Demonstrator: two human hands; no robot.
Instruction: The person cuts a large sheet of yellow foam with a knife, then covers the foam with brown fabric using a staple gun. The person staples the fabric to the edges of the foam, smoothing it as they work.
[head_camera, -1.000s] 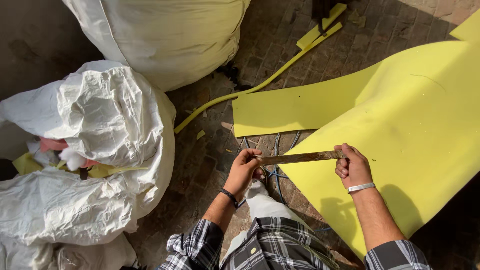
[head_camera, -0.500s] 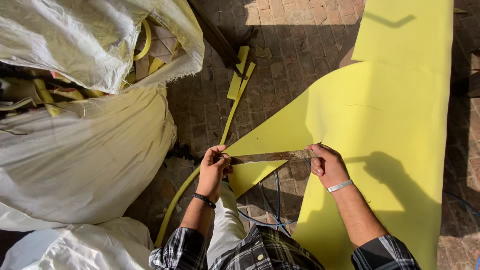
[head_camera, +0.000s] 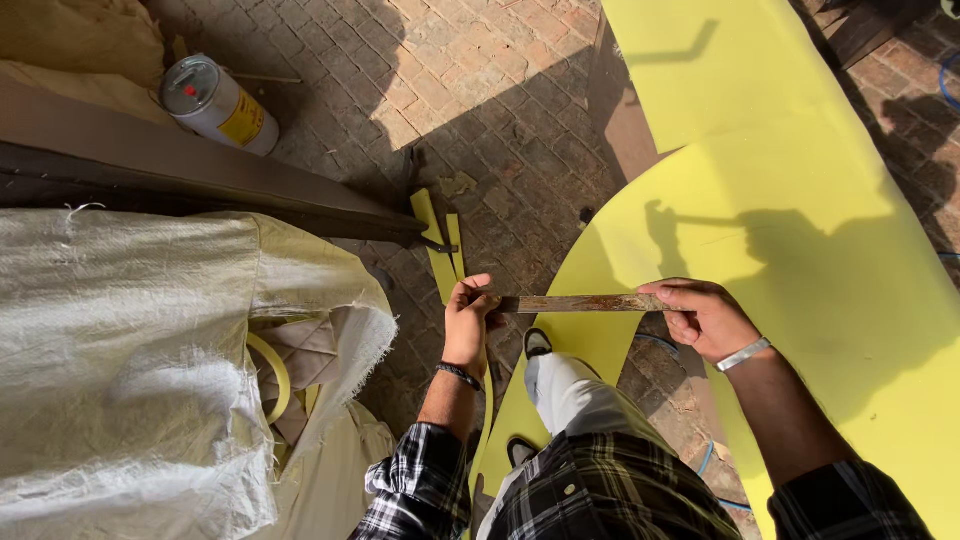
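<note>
1. Left hand (head_camera: 468, 322) is clamped, fingers curled tight, on one end of a long rusty metal strip (head_camera: 578, 303); that end is buried in the fist.
2. Right hand (head_camera: 703, 317) pinches the other end, index finger laid along the top, the rest folded under.
3. The strip runs level between both hands, just over the edge of a big yellow sheet (head_camera: 800, 250), which runs off the frame at right.
4. A woven sack (head_camera: 120, 380) fills the left, its contents mostly hidden.
5. A can (head_camera: 218, 104) lies on its side on the brick paving (head_camera: 480, 90).
6. Yellow offcuts (head_camera: 440, 250) sit beside the left hand, partly in shadow.
</note>
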